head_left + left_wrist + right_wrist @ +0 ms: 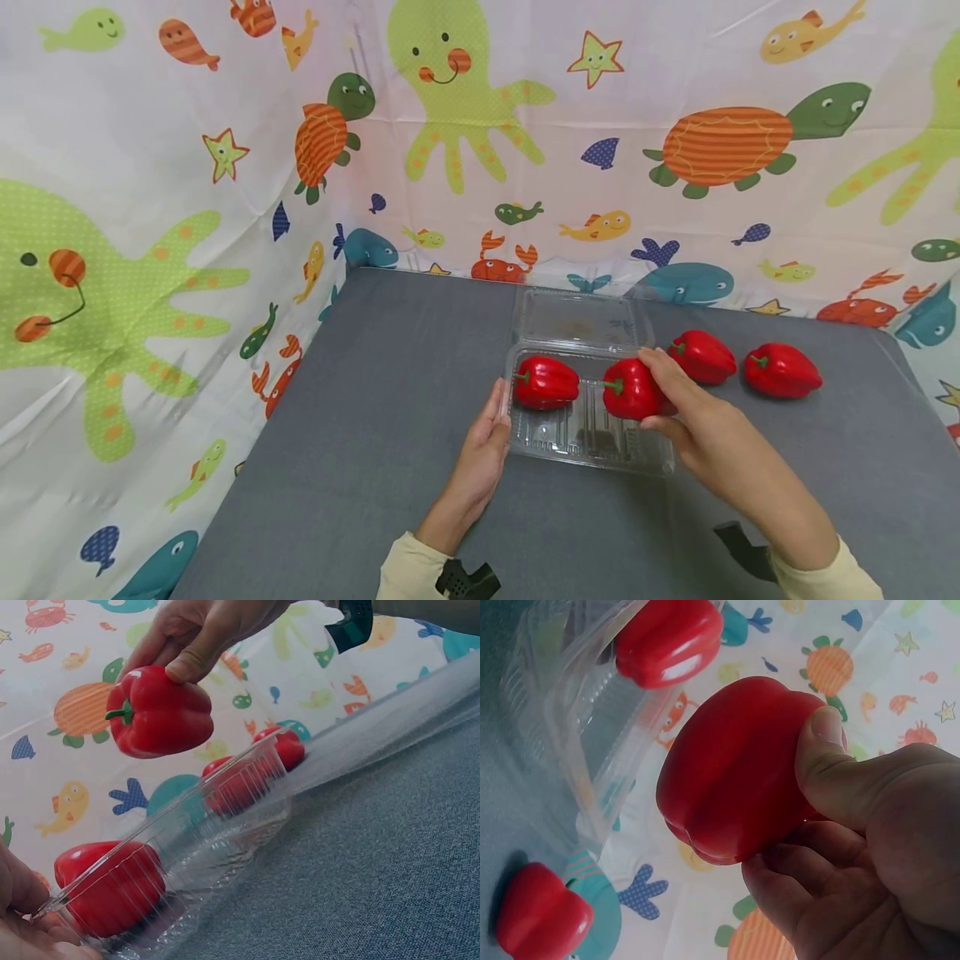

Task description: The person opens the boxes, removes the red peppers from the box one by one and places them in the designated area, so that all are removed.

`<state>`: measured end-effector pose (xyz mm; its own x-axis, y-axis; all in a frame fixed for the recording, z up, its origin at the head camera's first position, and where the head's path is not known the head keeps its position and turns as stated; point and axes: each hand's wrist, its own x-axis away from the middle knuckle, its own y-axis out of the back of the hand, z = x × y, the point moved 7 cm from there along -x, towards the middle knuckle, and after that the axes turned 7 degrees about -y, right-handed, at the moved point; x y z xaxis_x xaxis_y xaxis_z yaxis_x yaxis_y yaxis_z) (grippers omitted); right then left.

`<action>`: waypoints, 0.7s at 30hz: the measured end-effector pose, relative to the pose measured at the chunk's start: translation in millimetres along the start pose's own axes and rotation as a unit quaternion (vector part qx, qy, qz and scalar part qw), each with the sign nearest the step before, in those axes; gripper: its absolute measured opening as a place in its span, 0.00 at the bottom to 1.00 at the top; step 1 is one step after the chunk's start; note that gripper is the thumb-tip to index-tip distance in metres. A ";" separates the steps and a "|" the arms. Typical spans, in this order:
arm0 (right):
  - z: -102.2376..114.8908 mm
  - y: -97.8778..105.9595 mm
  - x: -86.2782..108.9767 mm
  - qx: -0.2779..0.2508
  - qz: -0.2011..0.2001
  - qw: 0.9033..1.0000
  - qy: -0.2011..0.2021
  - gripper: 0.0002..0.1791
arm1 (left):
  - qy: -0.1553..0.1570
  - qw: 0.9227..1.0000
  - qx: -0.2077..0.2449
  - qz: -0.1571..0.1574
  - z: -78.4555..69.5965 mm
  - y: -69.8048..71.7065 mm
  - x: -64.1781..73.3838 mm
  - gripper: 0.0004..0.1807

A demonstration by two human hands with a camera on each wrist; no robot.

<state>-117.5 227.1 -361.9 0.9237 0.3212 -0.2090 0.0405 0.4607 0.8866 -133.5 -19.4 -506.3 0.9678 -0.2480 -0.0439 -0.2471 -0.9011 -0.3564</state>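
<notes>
A clear plastic clamshell box (577, 450) lies with its lid (577, 317) folded back on the far side. My left hand (480, 450) holds the box at its left edge, and the rim sits between thumb and fingers in the left wrist view. One red bell pepper (547, 383) lies in the left part of the box, its green stem to the left. Above the right part, my right hand (705, 417) grips a second red bell pepper (161, 712) between thumb and fingers. The left wrist view shows this pepper raised clear of the rim.
Two more red bell peppers, one nearer the box (702, 357) and one farther right (782, 370), lie on the grey tabletop (360, 433). Cloth with printed sea animals (480, 125) hangs behind the table and along its left side.
</notes>
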 end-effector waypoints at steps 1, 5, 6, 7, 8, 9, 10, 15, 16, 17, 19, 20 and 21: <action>-1.1 1.0 0.4 0.001 -0.002 1.000 -0.001 0.58 | -0.001 1.000 0.001 0.000 -0.2 0.1 0.0 0.34; -7.4 4.5 1.9 0.009 -0.008 1.000 -0.009 0.58 | -0.001 1.000 0.003 0.000 -0.4 0.7 0.1 0.34; -9.2 5.4 2.2 0.010 -0.010 1.000 -0.010 0.58 | -0.001 1.000 0.002 0.000 -0.7 0.9 0.4 0.34; -11.0 6.3 2.4 0.012 -0.014 1.000 -0.010 0.58 | 0.000 1.000 0.000 0.000 -0.7 1.0 0.5 0.34; -13.1 7.1 2.5 0.014 -0.016 1.000 -0.011 0.58 | 0.000 1.000 -0.001 0.000 -0.7 1.3 0.5 0.34; -15.1 7.9 2.6 0.016 -0.019 1.000 -0.011 0.58 | 0.001 1.000 -0.003 0.001 -0.9 1.4 0.7 0.34; -17.2 8.5 3.0 0.017 -0.021 1.000 -0.013 0.58 | 0.001 1.000 -0.005 0.001 -0.6 1.4 0.7 0.35; -27.8 10.8 6.6 0.020 -0.024 0.999 -0.022 0.58 | 0.006 1.000 -0.009 -0.001 1.1 1.8 0.2 0.35; -29.6 11.3 7.4 0.020 -0.025 0.999 -0.024 0.58 | 0.007 1.000 -0.009 -0.003 1.6 2.0 0.1 0.35; -31.4 11.8 8.1 0.021 -0.025 0.999 -0.025 0.59 | 0.008 1.000 -0.009 -0.004 1.7 2.1 -0.1 0.35; -34.2 12.9 9.2 0.023 -0.029 0.999 -0.027 0.60 | 0.009 1.000 -0.010 -0.006 2.0 2.2 -0.5 0.35; -35.6 13.2 9.6 0.024 -0.029 0.999 -0.028 0.60 | 0.009 1.000 -0.010 -0.007 2.0 2.2 -0.8 0.35; -37.2 13.4 10.1 0.025 -0.030 0.999 -0.030 0.60 | 0.009 1.000 -0.010 -0.007 1.6 2.1 -0.9 0.35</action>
<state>-121.8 267.3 -367.4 0.9404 0.2427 -0.2380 0.1135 0.4360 0.8928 -134.8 -20.5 -508.5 0.9704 -0.2406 -0.0228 -0.2340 -0.9119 -0.3373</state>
